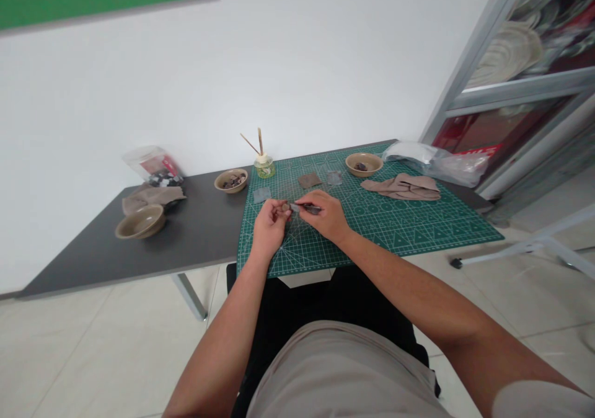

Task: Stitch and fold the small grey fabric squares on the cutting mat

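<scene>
My left hand (268, 231) pinches a small brownish piece (285, 207) between thumb and fingers, just above the green cutting mat (320, 247). What the piece is, I cannot make out. In my right hand (330, 217) is a slim knife-like tool (313, 209) with a dark handle and a short grey blade; its tip points left and meets or nearly meets the piece. Beyond my hands lie a brown square pad (309, 180), a clear square block (334, 177) and a pale grey-blue square (261, 195).
Bowls with small dark bits stand at the back left (240, 183) and back right (370, 166). Another bowl (139, 224) sits far left. Also around are a reed diffuser (264, 167), a brown cloth (403, 187), a plastic bag (441, 160) and a glass-fronted cabinet (520, 92).
</scene>
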Tool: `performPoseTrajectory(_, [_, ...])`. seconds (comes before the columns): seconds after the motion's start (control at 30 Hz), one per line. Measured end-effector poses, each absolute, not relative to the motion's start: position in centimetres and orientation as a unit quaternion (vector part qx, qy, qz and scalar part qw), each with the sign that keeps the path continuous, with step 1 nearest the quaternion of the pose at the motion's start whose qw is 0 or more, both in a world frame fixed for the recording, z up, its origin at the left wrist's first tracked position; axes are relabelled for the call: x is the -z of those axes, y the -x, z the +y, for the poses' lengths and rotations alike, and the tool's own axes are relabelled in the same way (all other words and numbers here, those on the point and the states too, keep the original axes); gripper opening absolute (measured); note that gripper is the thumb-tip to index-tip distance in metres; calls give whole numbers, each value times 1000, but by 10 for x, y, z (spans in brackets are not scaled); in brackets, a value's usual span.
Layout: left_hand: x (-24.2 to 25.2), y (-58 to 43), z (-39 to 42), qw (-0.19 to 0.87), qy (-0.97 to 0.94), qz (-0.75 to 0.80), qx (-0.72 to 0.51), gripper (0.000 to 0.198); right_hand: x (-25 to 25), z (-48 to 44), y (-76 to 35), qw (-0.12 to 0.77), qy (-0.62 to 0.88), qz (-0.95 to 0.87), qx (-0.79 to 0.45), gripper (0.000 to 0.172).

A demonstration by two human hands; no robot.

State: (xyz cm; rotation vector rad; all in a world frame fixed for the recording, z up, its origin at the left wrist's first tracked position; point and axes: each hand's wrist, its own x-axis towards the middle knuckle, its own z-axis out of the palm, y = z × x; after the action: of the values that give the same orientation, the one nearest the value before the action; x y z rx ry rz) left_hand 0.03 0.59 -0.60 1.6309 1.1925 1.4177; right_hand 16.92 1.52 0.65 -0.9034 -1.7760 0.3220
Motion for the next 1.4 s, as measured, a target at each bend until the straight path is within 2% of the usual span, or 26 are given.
performPoseTrajectory(0.27, [-1, 0, 1, 253, -644, 493, -528, 23, -4, 16, -170, 525, 369, -747, -170, 20])
performPoseTrajectory(0.67, [-1, 3, 2, 231, -675, 500, -491, 23, -2, 21, -170, 476, 368, -752, -268, 18])
performPoseTrajectory(1.23, [-2, 3, 2, 193, -703, 505, -462, 23, -3, 18, -170, 472, 369, -777, -192, 13])
performPoseTrajectory(1.4, [-3, 4, 1, 218, -700, 498, -464, 21, -3, 17, -169, 462, 401, -772, -172, 11])
